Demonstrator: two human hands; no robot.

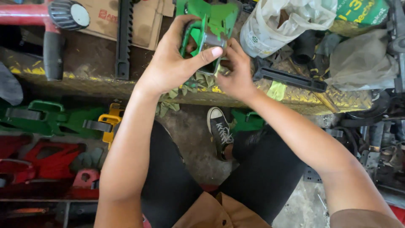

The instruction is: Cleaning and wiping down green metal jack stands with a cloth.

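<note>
My left hand (175,59) grips a green painted metal bracket (209,25) with worn grey patches, holding it just above the edge of a dark steel workbench (84,84). The thumb presses across the bracket's front. My right hand (238,71) touches the bracket's lower right side, with its fingers curled under the part. A crumpled olive rag (192,86) lies on the bench edge right beneath both hands. What the right fingertips pinch is hidden behind the bracket.
On the bench lie a black toothed bar (124,38), flattened cardboard (141,19), a red tool with a black knob and handle (52,25), a white sack (282,23) and a black lever (289,78). Green, yellow and red metal parts (55,122) are piled on the floor at left.
</note>
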